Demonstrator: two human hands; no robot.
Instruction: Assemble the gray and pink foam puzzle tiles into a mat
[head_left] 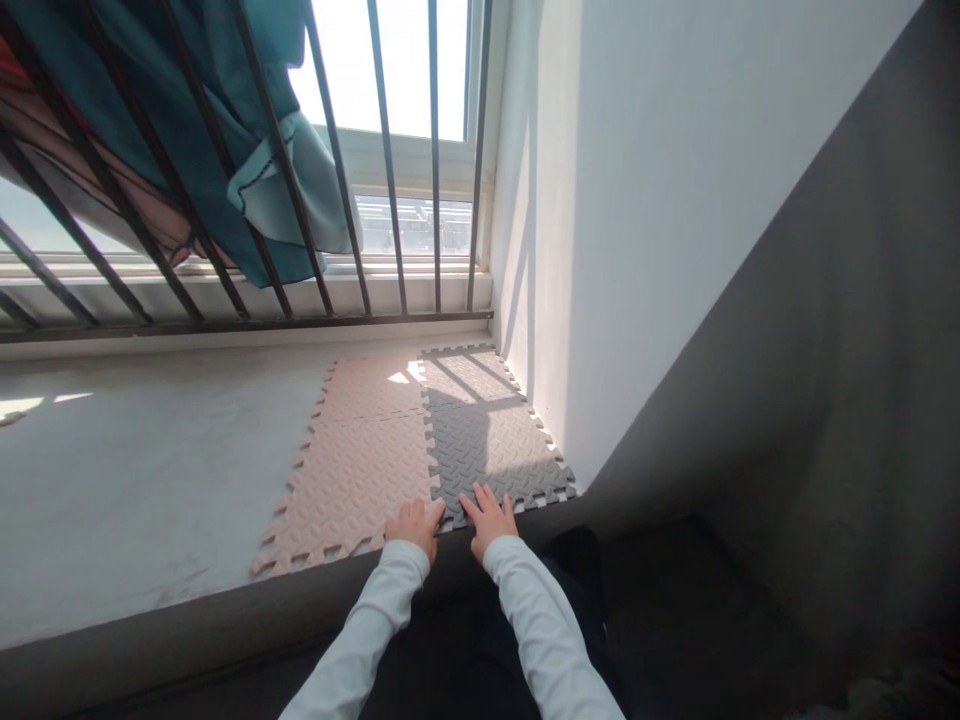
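Pink foam floor tiles [367, 480] and grey foam floor tiles [487, 450] lie side by side on the ledge, with jigsaw teeth along their edges. The pink and grey tiles meet along a toothed seam. My left hand [412, 526] rests on the front edge of the nearer pink tile, just left of that seam, its thumb stretched toward the grey tile. On the front edge of the nearer grey tile lies my right hand [490, 516], fingers spread and pointing forward. Neither hand appears to grip anything; the left fingertips are partly hard to make out.
The pale ledge [150, 470] drops off at its front edge, close to my wrists. Dark metal bars [382, 150] stand along the back before a window, with teal cloth [187, 130] hanging behind them. A white wall [637, 180] borders the grey tiles on the right.
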